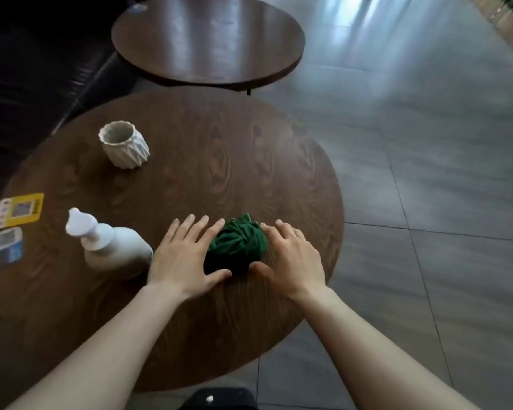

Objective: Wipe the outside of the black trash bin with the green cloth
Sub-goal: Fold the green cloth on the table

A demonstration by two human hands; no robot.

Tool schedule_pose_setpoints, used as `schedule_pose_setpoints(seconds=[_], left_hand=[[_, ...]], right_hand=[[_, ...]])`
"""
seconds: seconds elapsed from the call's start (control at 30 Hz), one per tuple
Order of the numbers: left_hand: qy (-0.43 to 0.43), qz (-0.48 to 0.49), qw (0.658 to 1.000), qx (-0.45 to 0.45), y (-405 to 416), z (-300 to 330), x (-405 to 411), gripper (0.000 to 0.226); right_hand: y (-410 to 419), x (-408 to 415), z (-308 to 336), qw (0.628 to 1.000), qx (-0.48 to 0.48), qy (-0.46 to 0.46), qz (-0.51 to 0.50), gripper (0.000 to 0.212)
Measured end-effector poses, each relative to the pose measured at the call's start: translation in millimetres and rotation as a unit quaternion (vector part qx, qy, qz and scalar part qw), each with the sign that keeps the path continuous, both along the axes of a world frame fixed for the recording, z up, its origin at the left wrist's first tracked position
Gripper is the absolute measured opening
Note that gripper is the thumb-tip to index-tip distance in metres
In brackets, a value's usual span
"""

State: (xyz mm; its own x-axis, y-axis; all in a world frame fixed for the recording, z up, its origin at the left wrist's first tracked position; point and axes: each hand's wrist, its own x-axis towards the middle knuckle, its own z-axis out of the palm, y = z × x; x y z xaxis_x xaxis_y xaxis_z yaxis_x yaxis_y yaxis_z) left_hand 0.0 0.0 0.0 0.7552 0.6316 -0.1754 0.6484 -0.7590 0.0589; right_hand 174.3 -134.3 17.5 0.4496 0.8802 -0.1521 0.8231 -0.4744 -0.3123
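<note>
- Risk, bottle: your left hand (180, 255) lies just beside the white pump bottle (113, 247); a sideways sweep while you gather the cloth could, by my judgement, tip it or push it toward the near rim of the counter (208, 149).
- Risk, cloth: the green cloth (237, 245) sits bunched in a loose ball; a pinch on one fold alone would likely let it unravel and trail as you lift.
- Risk, target: a dark shape (219, 399) shows at the bottom edge, below the counter; whether it is the black trash bin cannot be told, so you may have to look for it after the pick-up.
- Left hand: open, fingers spread and flat on the counter; forefinger and thumb touch the cloth's left side; it grips nothing.
- Right hand (293, 258): open, fingers slightly curled; it borders the cloth's right side, thumb at the near edge; it grips nothing.
- Cloth position: on the counter, between your two hands, well apart from the white faceted cup (124, 145).
</note>
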Motion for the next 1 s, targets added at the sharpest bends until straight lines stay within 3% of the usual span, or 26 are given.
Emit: schedule_pose_setpoints(seconds=[0.17, 0.43, 0.6, 1.0], left_hand=[[-0.019, -0.021, 1.000, -0.010, 16.1, -31.8, 5.7, 0.100], [-0.056, -0.063, 0.993, -0.081, 22.7, -61.8, 12.4, 0.103], [-0.086, -0.048, 0.985, -0.138, 21.6, -68.0, 11.3, 0.092], [-0.141, -0.032, 0.982, -0.122, 4.0, -44.7, -3.5, 0.077]], right_hand=[[21.0, -1.0, -30.5, 1.000, 0.007, 0.027, -0.004, 0.089], [31.8, -5.0, -62.2, 0.996, 0.005, 0.040, 0.080, 0.099], [31.5, -6.0, -68.2, 0.996, 0.034, 0.040, 0.078, 0.082], [22.3, -22.4, -47.8, 0.996, 0.062, 0.006, 0.058, 0.064]])
